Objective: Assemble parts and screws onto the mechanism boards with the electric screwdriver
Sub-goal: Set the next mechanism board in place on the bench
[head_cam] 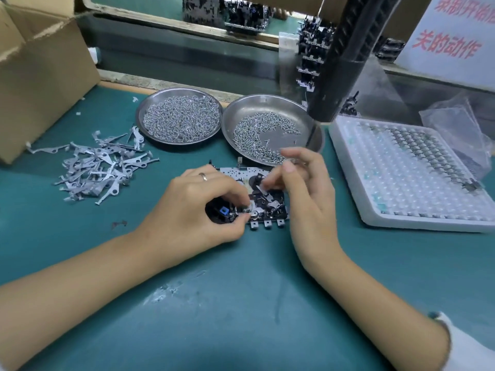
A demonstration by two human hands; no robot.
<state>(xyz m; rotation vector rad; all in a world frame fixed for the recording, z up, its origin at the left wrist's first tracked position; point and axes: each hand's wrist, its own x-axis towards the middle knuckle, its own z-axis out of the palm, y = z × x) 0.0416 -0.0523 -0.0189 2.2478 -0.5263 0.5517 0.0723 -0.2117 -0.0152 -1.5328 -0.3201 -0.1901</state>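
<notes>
Green bench [241, 303] surface, scuffed pale patch near centre. Both forearms enter from the near edge; white sleeve [466, 349] on the right arm.

Left hand [198, 210]: fingers curled, thumb and fingertips pressed onto the near-left corner of the mechanism board [263, 202]; ring [203, 177] on one finger. A small blue part [223, 211] shows on the board just under this hand.

Right hand [302, 188]: thumb and forefinger pinched on a small metal piece at the board's upper middle; piece too small to identify. Other fingers loosely spread above.

Mechanism board lies flat on the bench between the hands, perforated metal plate with black parts, three square tabs along its near edge.

Left of the board: loose heap of flat grey metal levers [101, 167]. Right: white blister tray [412, 172] with small dark parts in its far rows.

Behind the board: two round steel dishes touching, left dish [179, 116] full of screws, right dish [270, 129] partly filled.

Far left: open cardboard box [40, 76]. Far right: black ribbed column [340, 57]; stacked dark mechanisms [310, 54] beside it. White sign [452, 36], red Chinese characters, readable part "关的动作"; upper line cut off.
</notes>
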